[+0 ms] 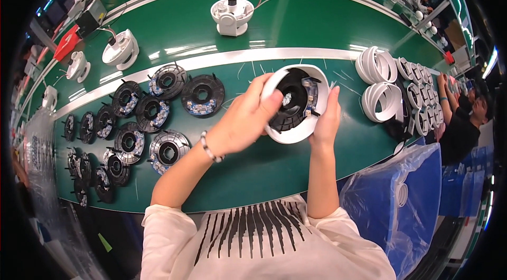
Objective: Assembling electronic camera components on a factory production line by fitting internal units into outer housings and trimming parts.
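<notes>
Between my hands, above the green table (264, 174), is a round white housing (292, 136) with its open side tilted up toward me. A black disc with a circuit board (296, 95) sits inside it. My left hand (244, 116) grips the housing's left rim, the thumb reaching over the edge onto the black disc. On the other side my right hand (327, 119) holds the outer wall, fingers pointing up along it. The undersides of the fingers behind the housing are hidden.
Several black discs with circuit boards (129, 142) lie at the left. White rings (381, 101) stand stacked at the right, near a blue bin lined with clear plastic (412, 201). Beyond a white rail, white lamp-like bodies (232, 16) rest on a green belt. Another person (462, 121) sits far right.
</notes>
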The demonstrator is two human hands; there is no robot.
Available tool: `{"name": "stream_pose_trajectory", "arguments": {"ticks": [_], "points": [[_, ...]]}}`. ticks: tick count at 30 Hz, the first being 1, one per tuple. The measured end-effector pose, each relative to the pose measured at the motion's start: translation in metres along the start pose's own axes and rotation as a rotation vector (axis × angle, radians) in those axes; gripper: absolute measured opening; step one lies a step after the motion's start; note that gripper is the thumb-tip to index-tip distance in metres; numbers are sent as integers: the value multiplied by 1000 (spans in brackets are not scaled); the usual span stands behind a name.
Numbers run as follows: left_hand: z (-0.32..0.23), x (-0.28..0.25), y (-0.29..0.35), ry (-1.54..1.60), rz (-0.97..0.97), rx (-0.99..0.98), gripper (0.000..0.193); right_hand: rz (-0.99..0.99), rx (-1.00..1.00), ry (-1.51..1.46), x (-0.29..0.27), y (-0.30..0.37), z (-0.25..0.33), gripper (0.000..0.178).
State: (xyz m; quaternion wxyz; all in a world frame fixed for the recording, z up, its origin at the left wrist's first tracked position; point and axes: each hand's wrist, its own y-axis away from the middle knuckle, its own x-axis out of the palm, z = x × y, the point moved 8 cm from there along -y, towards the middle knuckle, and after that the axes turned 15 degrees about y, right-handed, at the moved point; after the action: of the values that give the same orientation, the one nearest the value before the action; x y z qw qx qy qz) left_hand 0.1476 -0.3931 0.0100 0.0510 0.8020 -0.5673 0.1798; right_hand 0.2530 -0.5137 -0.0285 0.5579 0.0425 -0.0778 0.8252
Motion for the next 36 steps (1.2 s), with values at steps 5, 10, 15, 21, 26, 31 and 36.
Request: {"name": "stream_pose_trajectory", "arguments": {"ticks": [5,10,15,21,26,31,36], "points": [[-4,-1,1,-412,32,112,34,-191,-95,-12,-8,4,1,43],[-11,-18,-8,-400,-129,236,29,-98,-258,411,-1,3,16,32],[-11,-33,-14,-374,-188,354,31,-93,-375,502,16,12,40,24],[-19,-37,-4,-428,-220,381,34,-21,-313,415,26,21,42,19],[-23,-37,0,-327,-196,308,31,-66,-331,473,24,30,41,20],[-35,-41,0,-527,-203,304,26,55,-204,442,30,9,9,33],[-43,-31,8,-451,-251,441,22,-6,-317,528,29,14,15,53]]}}
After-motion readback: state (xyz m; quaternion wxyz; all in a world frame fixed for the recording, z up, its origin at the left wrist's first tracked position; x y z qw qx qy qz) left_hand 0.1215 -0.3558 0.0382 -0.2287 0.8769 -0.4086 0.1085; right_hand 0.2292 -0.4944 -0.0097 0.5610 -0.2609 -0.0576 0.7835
